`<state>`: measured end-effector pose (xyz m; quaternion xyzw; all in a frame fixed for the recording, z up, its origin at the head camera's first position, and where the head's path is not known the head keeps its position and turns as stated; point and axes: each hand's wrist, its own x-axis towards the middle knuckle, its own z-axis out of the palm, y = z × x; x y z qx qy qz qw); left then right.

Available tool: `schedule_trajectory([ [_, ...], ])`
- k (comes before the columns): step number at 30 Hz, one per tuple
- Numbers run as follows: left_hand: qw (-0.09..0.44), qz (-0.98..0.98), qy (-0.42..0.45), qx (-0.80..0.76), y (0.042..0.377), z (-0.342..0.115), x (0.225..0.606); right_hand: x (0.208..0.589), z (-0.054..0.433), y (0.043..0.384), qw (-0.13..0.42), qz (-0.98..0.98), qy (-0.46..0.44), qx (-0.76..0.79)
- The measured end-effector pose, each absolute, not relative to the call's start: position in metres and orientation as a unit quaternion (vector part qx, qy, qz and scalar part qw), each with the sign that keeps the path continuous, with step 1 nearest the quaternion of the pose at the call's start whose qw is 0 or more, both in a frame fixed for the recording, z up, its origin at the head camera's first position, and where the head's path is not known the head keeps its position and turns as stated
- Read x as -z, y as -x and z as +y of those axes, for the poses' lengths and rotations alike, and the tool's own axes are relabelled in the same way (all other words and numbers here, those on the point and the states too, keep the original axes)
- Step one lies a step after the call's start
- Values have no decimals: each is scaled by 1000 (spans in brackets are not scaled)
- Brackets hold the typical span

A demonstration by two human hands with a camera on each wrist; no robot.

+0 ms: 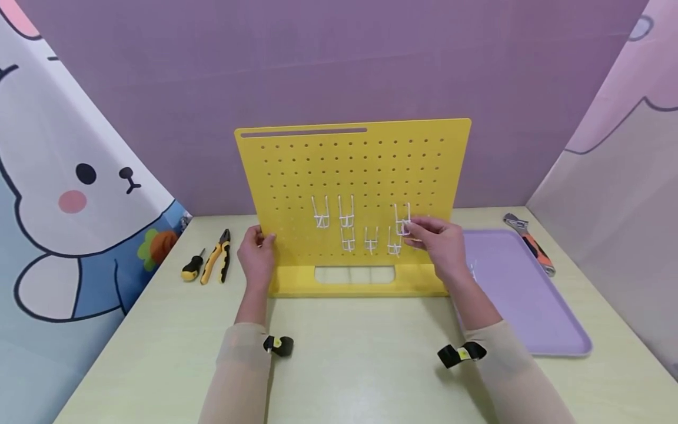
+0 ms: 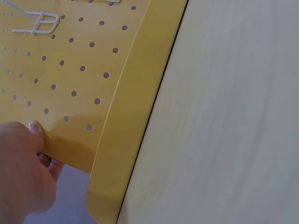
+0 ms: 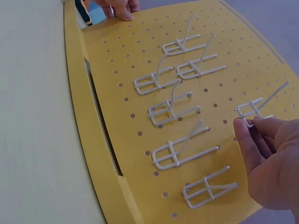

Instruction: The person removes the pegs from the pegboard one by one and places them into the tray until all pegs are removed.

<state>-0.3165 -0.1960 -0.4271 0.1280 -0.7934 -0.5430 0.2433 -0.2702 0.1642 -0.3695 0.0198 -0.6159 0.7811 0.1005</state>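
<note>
A yellow pegboard (image 1: pixel 418 129) stands upright on its base on the table. My left hand (image 1: pixel 256 258) grips its left edge, the thumb (image 2: pixel 35 129) on the front face and fingers behind. Near the board's right side, my right hand (image 1: pixel 444 246) pinches a white wire hook (image 3: pixel 247 109) between thumb and fingertips, close against the holes. To the left of it, several more white hooks sit on the board: two in an upper row, among them one hook (image 1: pixel 320 213), and others lower down, such as another hook (image 1: pixel 371 240).
A purple tray (image 1: pixel 535 306) lies right of the board, with a small white wire piece (image 1: pixel 473 271) on it, partly behind my right forearm. Beyond the tray is an adjustable wrench (image 1: pixel 529 244). Pliers (image 1: pixel 216 257) and a screwdriver (image 1: pixel 193 267) lie on the left.
</note>
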Motion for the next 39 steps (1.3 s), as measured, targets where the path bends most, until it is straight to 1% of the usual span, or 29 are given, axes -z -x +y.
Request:
schedule_trajectory([
  [9, 250, -794, -124, 539, 315, -197, 427, 375, 187, 259, 96, -620, -13, -779],
  [16, 245, -796, -126, 539, 314, -198, 427, 381, 208, 250, 87, -649, 12, -756],
  [27, 241, -795, -130, 542, 314, -194, 425, 389, 237, 239, 76, -657, 23, -750],
  [39, 249, -796, -133, 536, 315, -195, 426, 397, 271, 228, 79, -648, 29, -757],
])
